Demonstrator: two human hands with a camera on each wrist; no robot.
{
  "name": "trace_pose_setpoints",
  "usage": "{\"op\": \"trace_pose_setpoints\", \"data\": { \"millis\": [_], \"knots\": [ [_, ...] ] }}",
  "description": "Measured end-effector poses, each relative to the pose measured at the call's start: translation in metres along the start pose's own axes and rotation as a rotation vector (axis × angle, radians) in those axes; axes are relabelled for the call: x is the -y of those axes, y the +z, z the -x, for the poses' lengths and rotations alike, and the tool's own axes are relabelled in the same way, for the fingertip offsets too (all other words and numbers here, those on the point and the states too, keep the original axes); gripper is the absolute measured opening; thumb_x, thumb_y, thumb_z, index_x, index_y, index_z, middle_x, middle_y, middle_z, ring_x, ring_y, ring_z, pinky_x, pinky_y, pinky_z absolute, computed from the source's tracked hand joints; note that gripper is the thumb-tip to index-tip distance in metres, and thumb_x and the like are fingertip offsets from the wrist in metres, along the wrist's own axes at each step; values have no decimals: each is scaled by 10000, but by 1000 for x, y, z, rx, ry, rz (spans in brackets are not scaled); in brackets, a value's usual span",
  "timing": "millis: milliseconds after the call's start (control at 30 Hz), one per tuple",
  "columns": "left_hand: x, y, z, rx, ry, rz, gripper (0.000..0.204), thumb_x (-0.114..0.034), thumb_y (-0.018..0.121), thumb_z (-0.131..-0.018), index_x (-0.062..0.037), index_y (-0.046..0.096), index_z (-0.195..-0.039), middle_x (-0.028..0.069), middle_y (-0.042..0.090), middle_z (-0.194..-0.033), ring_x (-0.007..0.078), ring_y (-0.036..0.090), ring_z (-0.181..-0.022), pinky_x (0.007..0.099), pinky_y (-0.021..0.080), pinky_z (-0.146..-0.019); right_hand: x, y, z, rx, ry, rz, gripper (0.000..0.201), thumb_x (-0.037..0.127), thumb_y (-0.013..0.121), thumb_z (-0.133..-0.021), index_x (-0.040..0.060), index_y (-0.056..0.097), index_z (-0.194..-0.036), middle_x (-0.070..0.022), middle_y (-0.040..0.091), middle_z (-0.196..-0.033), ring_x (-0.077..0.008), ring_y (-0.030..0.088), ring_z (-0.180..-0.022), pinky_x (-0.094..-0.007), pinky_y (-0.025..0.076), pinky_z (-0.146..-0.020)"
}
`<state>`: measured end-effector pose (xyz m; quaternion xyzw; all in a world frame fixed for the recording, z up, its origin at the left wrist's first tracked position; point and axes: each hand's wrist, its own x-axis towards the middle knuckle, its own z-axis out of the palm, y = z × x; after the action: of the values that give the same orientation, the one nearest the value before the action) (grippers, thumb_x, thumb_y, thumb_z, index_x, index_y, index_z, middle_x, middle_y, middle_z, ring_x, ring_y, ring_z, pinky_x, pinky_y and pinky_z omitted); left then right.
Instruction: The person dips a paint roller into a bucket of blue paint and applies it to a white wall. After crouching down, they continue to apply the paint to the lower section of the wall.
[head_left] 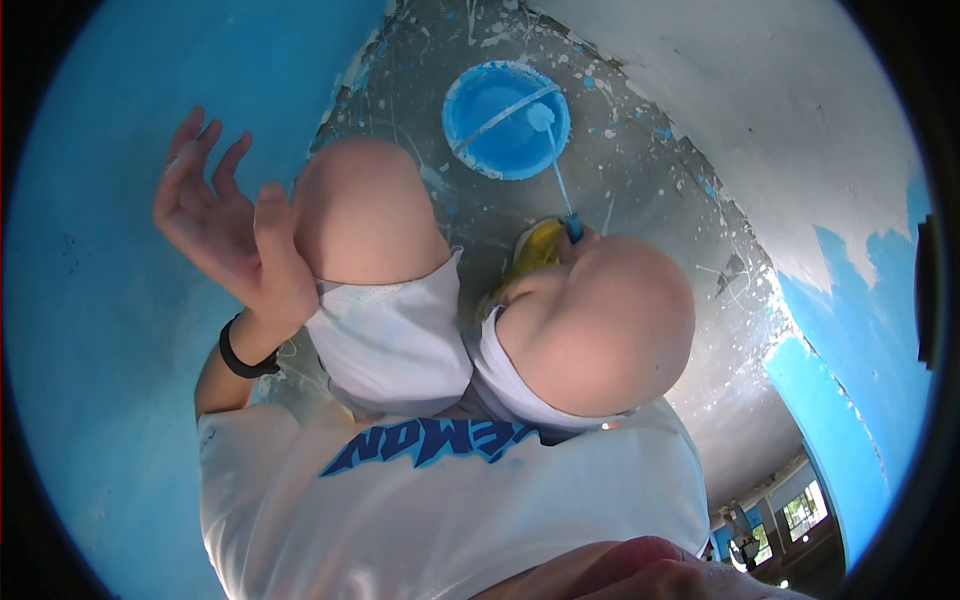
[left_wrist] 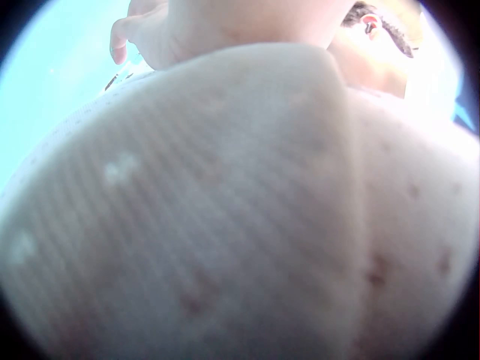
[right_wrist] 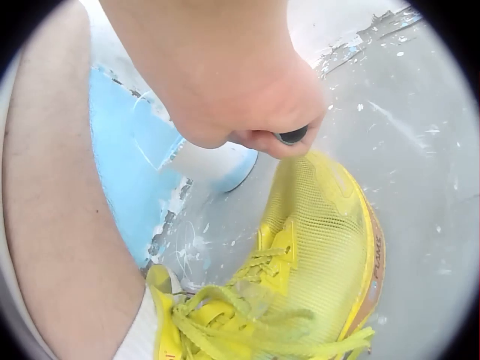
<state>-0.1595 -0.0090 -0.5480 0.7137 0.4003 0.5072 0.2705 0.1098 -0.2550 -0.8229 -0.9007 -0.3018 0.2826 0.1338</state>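
Note:
My left hand point(head_left: 225, 225) is raised beside the left knee, fingers spread and loosely bent, holding nothing. In the left wrist view, bare skin fills most of the picture and part of the left hand point(left_wrist: 142, 37) shows at the top. My right hand point(right_wrist: 255, 105) grips a handle with a dark end point(right_wrist: 292, 136), just above a yellow shoe point(right_wrist: 322, 240). The head view shows this as a paint roller point(head_left: 560, 180), its thin rod running into a bucket point(head_left: 452, 150) of blue paint. Its paint-covered head rests inside, near the rim. The right knee hides most of that hand.
A blue-painted wall point(head_left: 90, 300) rises close on the left. The grey floor point(head_left: 640, 190) is spattered with paint. On the right stands a partly painted white and blue wall point(head_left: 850, 270). The bucket's handle point(head_left: 505, 118) lies across its opening.

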Motion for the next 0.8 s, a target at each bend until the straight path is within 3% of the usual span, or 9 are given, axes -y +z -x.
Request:
{"op": "trace_pose_setpoints", "data": {
  "millis": [800],
  "knots": [
    [-4,-1,-2,2,2,-4,534,-55,577,-845,-3,312,-1305,287,342,-1380,356,399,-1262,486,414,-975,-19,17,-4,19,-53,73,266,291,675,-788,28,691,-748,-226,586,-605,-346,645,-583,-450,488,-584]
  ]
}}
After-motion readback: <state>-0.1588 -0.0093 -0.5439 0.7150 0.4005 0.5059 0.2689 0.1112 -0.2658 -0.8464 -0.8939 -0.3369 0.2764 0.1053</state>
